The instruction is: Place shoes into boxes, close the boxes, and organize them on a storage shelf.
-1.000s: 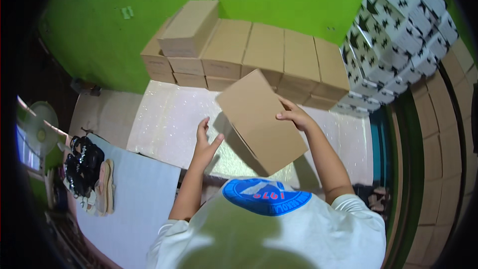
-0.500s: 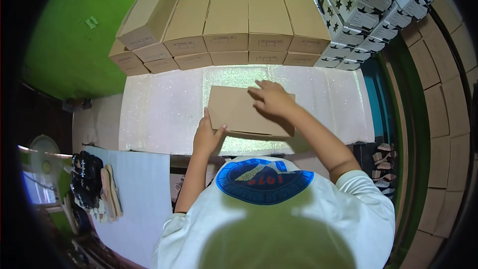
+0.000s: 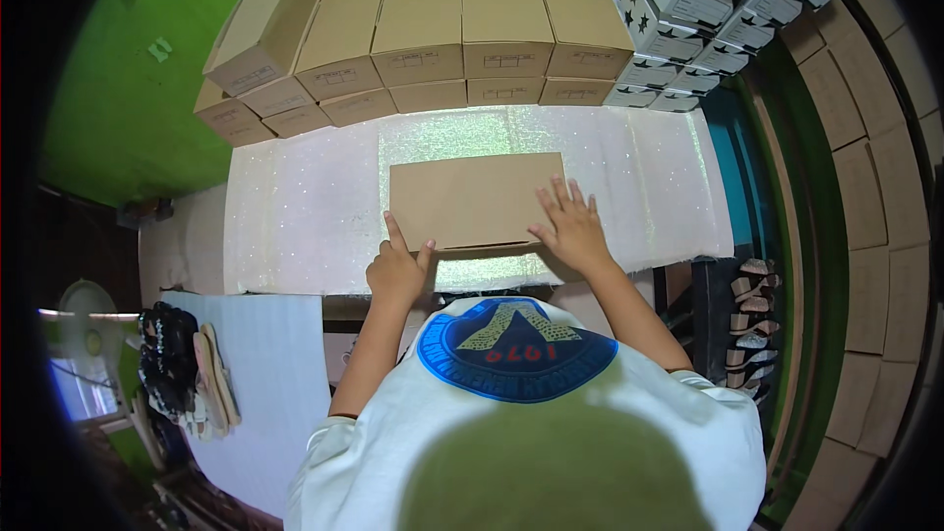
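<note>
- Flat brown cardboard box (image 3: 475, 201) lying lid-up on the glittery white table cover (image 3: 295, 216), near the front edge, roughly centred before the person.
- Box closed; contents not visible.
- Left hand (image 3: 397, 270) at the box's near-left corner, index finger stretched up along the left edge, remaining fingers curled loosely under the front rim; pinching or merely touching, cannot tell.
- Right hand (image 3: 568, 228) laid palm-down on the near-right corner of the lid, fingers spread and flat, pressing rather than gripping.
- Behind the box, against the green wall (image 3: 118, 88), a row of plain brown cardboard boxes (image 3: 442, 29) stacked in layers, all shut, nothing of their insides showing; leftmost top box set askew.
- At the right end of that row, a stack of white boxes with black stars (image 3: 708, 10), also shut, leaning in toward the table.
- Further right, a tall wall of brown cartons (image 3: 885, 236) running down the edge of the view.
- Below the table's right side, a rack of sandals (image 3: 755, 329), pairs stacked one above another.
- Lower left, a white sheet (image 3: 265, 383) with dark and tan sandals (image 3: 192, 383) heaped just beside it.
- White T-shirt (image 3: 551, 433) with a round blue emblem filling the bottom of the view.
</note>
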A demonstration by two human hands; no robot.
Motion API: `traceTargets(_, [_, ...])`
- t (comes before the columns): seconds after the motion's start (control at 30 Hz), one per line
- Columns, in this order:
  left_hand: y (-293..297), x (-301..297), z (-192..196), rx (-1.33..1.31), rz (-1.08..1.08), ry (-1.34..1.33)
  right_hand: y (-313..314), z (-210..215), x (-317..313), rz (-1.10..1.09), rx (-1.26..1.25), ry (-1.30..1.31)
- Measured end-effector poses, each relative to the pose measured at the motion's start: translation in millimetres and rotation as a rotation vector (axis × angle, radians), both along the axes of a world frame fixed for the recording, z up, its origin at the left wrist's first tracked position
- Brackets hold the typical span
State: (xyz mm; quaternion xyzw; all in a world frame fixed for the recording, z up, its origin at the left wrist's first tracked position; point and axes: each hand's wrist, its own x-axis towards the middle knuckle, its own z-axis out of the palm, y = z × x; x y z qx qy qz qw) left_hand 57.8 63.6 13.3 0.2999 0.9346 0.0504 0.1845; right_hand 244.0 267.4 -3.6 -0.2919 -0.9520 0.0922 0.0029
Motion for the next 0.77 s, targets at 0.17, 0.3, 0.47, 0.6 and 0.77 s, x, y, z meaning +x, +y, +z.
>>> traceTargets(0.17, [-13.6, -3.0, -13.5, 0.340, 0.005, -0.058, 9.3, -20.2, 26.8, -0.273, -0.501, 0.246])
traceTargets(0.3, [-19.1, -1.9, -19.5, 0.491, -0.111, 0.026, 1.1, -15.9, 29.1, -0.138, -0.688, 0.469])
traceTargets(0.47, [-18.5, -7.4, -30.3, 0.772, 0.076, -0.174, 2.3, -4.2, 24.7, -0.137, -0.683, 0.548])
traceTargets(0.6, [-14.8, -8.9, -17.4, 0.841, 0.284, -0.378, 4.2, 18.3, 18.6, -0.148, -0.837, 0.563])
traceTargets(0.77, [-11.3, -18.7, 6.1, 0.441, 0.183, -0.397, 12.9, 2.1, 4.7, -0.392, -0.519, 0.359])
